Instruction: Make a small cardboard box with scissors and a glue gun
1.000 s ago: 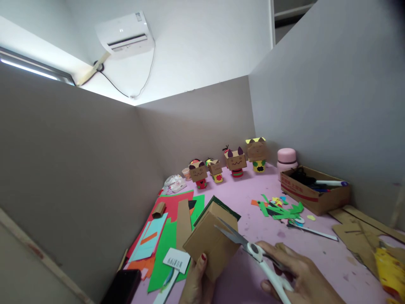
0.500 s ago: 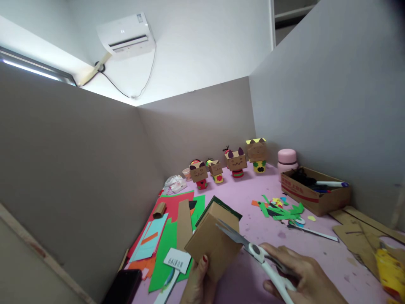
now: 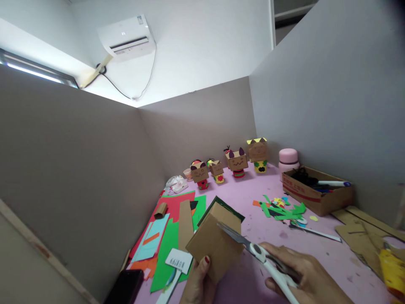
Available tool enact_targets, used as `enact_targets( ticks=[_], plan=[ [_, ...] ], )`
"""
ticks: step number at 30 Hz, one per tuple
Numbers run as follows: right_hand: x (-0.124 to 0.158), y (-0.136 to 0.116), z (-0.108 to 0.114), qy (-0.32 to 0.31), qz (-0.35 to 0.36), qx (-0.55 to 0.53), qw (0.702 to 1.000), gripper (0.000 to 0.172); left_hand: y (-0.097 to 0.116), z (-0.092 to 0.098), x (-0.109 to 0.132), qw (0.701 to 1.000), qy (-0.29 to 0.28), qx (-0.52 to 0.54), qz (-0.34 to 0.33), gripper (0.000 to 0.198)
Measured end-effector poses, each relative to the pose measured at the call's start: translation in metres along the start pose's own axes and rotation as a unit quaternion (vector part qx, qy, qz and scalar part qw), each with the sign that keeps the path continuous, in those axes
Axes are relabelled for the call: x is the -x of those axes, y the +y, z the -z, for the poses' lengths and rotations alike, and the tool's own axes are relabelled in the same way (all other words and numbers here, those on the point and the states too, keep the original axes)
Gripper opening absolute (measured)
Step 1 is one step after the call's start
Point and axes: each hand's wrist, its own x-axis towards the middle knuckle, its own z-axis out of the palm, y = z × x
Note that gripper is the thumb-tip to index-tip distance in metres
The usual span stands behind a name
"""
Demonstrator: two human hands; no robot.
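**Cardboard piece [image 3: 212, 249] is held above the pink bench [image 3: 253, 198] and met by scissors [image 3: 253, 248] from the right.**

The bench is strewn with coloured paper sheets [image 3: 167, 238] at the left and green scraps [image 3: 281, 210] farther back. The cardboard piece is raised just ahead of the person, left of centre, with its long axis running away and slightly rightward. It is pinched at its near edge by the left hand [image 3: 198, 283], the thumb laid on its face. The scissors are gripped at the white handles by the right hand [image 3: 305, 276]. Their long axis is set from lower right to upper left, and the narrowly parted blades are pointed across the cardboard's right edge. The left hand is the nearer to the cardboard.
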Motion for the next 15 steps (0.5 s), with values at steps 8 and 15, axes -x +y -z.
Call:
enact_targets(
  ticks=[8, 15],
  plan=[
    [0.0019, 0.0054, 0.0013, 0.02, 0.005, 0.022, 1.0, 0.043, -0.0023, 0.004, -0.004, 0.999, -0.029, -0.031, -0.012, 0.082],
    [0.0008, 0.002, 0.0044, 0.001, 0.023, 0.021, 1.0, 0.035, -0.0049, 0.0035, -0.0021, 0.999, -0.041, -0.023, 0.0, 0.073]
  ],
)
